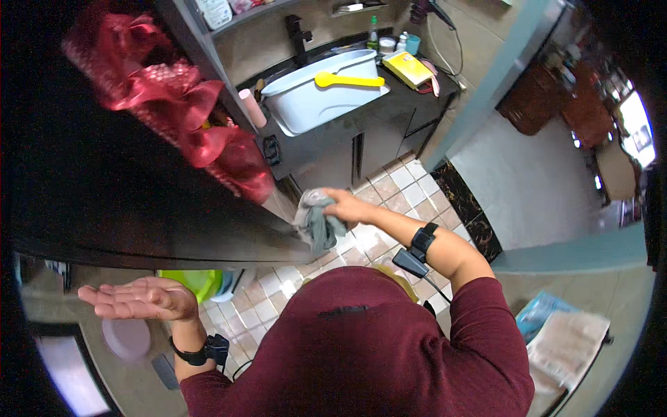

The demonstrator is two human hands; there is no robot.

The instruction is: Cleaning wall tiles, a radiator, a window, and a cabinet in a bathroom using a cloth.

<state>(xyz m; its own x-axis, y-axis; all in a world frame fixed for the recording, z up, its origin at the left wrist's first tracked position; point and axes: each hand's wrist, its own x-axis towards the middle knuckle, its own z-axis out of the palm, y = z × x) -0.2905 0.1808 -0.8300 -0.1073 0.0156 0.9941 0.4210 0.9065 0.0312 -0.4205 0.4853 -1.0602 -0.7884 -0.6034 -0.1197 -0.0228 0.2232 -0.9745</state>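
My right hand (349, 207) is closed on a grey-green cloth (321, 224), bunched up and hanging loosely below the fingers. The cloth is beside the lower end of a large dark glossy panel (139, 201); whether they touch, I cannot tell. My left hand (142, 299) is raised at the left with its fingers stretched out and nothing in it. Red shiny fabric with bows (187, 104) lies along the panel's far edge. Both wrists wear black straps with small devices.
A pale tub (313, 111) with a yellow long-handled tool (347, 80) across it stands on the dark counter (326, 149), below a black faucet (297, 38). Nearby are a yellow packet (408, 68) and pink bottle (252, 108). A doorway with a dark threshold (467, 208) opens right.
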